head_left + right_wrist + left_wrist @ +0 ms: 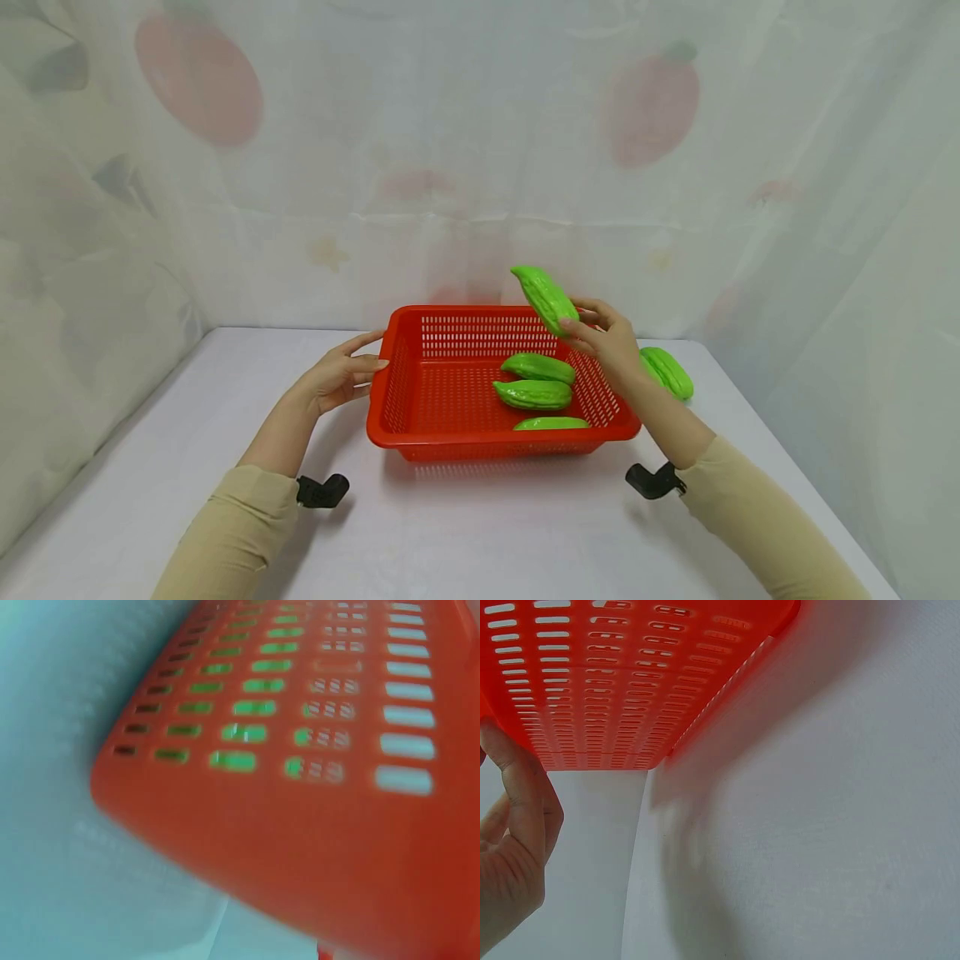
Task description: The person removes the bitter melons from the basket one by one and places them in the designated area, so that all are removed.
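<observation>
A red perforated plastic basket [450, 440] stands mid-table. My left hand [337, 379] holds its left rim with bent fingers; in the left wrist view, that hand [517, 817] reaches up beside the slotted wall [607, 690]. Above the basket's right side, my right hand [607, 342] pinches a bright green, ridged bitter melon [546, 300] by its lower end, pointed tip up and leftward. Inside, at the right, lie three more bitter melons: a back one [538, 367], a middle one [534, 395] and a front one [551, 423] partly hidden by the rim.
Another green bitter melon [667, 373] lies on the white table [480, 533] right of the basket, partly behind my right forearm. A pale curtain [480, 183] with fruit prints hangs behind. The right wrist view is blurred, with green showing through the basket's slots [247, 709].
</observation>
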Demonstrator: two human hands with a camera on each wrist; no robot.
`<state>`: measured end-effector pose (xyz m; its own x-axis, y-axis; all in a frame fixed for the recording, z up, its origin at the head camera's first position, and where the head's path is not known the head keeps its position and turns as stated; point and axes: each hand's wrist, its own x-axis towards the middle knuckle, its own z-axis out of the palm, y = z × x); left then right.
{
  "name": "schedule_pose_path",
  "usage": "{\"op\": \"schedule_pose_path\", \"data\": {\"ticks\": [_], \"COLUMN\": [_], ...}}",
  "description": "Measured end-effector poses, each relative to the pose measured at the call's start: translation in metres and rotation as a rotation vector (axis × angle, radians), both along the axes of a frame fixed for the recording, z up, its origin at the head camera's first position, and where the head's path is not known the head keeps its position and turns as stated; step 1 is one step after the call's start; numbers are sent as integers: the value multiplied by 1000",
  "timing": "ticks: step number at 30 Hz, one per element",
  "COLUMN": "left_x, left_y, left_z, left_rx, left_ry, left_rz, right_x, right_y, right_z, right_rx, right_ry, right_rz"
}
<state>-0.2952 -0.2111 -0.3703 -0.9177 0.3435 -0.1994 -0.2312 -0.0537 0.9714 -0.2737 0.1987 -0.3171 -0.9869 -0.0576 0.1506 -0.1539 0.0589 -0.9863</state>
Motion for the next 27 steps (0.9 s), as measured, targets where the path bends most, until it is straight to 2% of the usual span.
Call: {"op": "schedule_pose_path", "data": {"ticks": [4,14,27], "left_x": [0,1,0], "left_y": [0,1,0], "left_z": [0,1,1], "left_rx": [0,-7,-9], "left_ry": [1,2,-1], "left_rz": [-1,-2,3], "right_x": [1,5,1], "right_y": [14,56,100], "right_z": [4,13,-3], "right_rx": [-11,-139,-315], "right_ry": [8,-39,-75], "right_rz": [-32,-76,-195]}}
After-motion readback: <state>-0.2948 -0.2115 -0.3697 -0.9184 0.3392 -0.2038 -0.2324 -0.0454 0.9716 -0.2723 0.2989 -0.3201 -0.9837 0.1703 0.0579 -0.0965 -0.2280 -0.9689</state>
